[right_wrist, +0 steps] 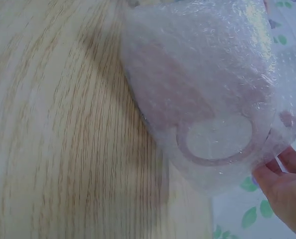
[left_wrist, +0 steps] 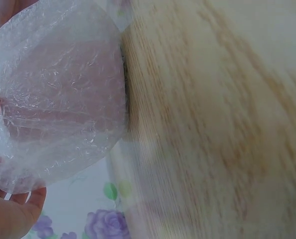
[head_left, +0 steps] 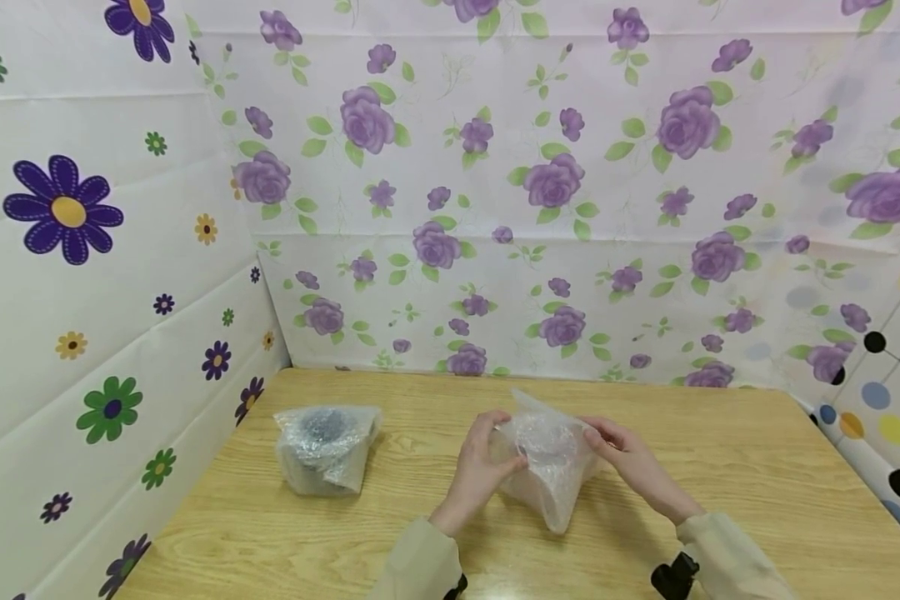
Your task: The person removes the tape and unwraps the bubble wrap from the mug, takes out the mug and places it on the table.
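Note:
A pinkish mug (right_wrist: 173,84) stands on the table inside cloudy bubble wrap (head_left: 558,483); its looped handle (right_wrist: 213,162) shows through in the right wrist view. My left hand (head_left: 474,471) holds the wrap's left side, thumb toward the front and fingers behind. On the other side my right hand (head_left: 633,460) pinches the upper right edge of the wrap between thumb and fingers. One corner of the wrap sticks up at the back, and a folded flap points toward me in front.
Another bubble-wrapped bundle (head_left: 326,450) sits on the left of the wooden table (head_left: 217,533), a dark round shape visible inside. Flowered cloths (head_left: 435,200) hang behind and at the left; a dotted cloth (head_left: 873,396) borders the right.

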